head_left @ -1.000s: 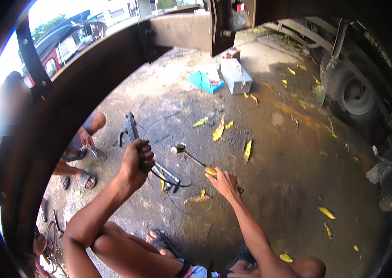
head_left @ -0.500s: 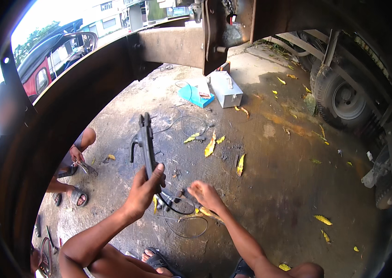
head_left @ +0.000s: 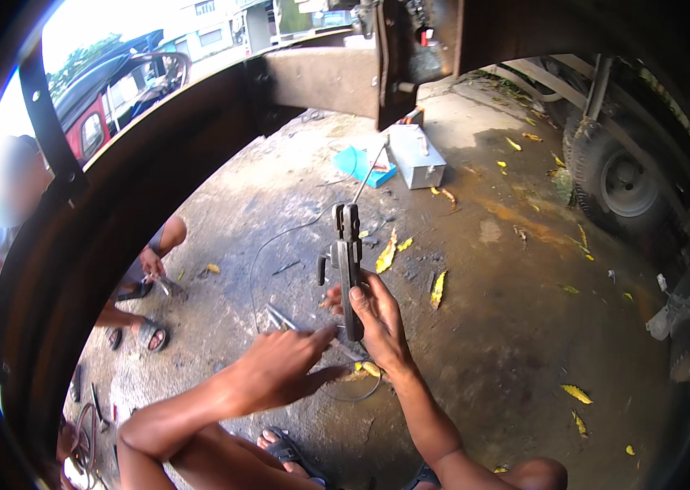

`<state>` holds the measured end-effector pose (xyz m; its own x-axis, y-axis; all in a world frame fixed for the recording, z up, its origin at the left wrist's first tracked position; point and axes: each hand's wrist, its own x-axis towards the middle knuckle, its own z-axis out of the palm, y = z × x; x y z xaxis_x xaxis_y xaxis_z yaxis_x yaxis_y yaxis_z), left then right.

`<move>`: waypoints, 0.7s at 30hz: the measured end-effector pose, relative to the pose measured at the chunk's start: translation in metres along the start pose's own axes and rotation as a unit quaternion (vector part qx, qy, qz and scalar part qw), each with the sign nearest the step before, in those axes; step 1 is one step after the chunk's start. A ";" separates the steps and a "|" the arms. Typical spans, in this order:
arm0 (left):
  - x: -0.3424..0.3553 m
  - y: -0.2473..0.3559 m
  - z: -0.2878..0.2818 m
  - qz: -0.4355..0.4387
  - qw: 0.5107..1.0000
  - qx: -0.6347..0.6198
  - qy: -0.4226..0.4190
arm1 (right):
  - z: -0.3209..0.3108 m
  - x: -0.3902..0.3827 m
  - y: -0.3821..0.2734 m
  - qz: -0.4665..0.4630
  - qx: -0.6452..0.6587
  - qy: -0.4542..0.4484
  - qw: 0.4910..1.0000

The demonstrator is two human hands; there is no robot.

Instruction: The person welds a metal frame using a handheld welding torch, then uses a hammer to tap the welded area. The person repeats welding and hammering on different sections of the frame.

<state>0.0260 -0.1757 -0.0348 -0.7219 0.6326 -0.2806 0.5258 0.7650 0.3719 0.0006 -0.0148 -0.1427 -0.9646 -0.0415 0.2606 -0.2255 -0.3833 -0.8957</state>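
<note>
My right hand [head_left: 380, 317] is closed around the dark handle of a welding electrode holder [head_left: 348, 273], which stands upright in front of me. A thin welding rod [head_left: 371, 171] sticks up from its jaws, leaning to the right. My left hand [head_left: 283, 367] is just left of the holder's lower end, its thumb and fingers apart. Whether its fingertips touch the handle I cannot tell. Below the hands a long grey tool [head_left: 283, 318] lies on the ground, partly hidden by my left hand, so its kind is unclear. A thin cable [head_left: 255, 261] loops across the concrete.
Overhead and to the left runs a rusty steel beam [head_left: 141, 163]. Ahead are a silver metal box [head_left: 420, 163] and a blue packet [head_left: 349, 167]. A truck wheel [head_left: 626, 181] stands right. At left a person squats, a hand [head_left: 151, 263] holding a tool. Yellow leaves [head_left: 439, 290] dot the ground.
The electrode holder has passed from my left hand to my right and moved rightward. A rod now shows in its jaws. My left hand has dropped lower, with its fingers apart.
</note>
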 end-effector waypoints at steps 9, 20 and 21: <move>-0.144 0.042 -0.033 0.363 0.765 -0.352 0.398 | -0.034 0.001 0.024 0.097 -0.092 0.009 0.991; -0.130 0.021 -0.040 0.472 0.706 -0.349 0.396 | -0.004 -0.001 0.013 -0.028 -0.209 -0.091 0.973; -0.131 0.018 -0.033 0.465 0.699 -0.339 0.425 | -0.002 -0.001 0.010 -0.048 -0.236 -0.094 0.966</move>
<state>0.1147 -0.2487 0.0380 -0.3677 0.2977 0.8810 0.8195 -0.3441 0.4583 -0.0010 -0.0172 -0.1529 -0.9046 -0.2098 0.3711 -0.3922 0.0681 -0.9174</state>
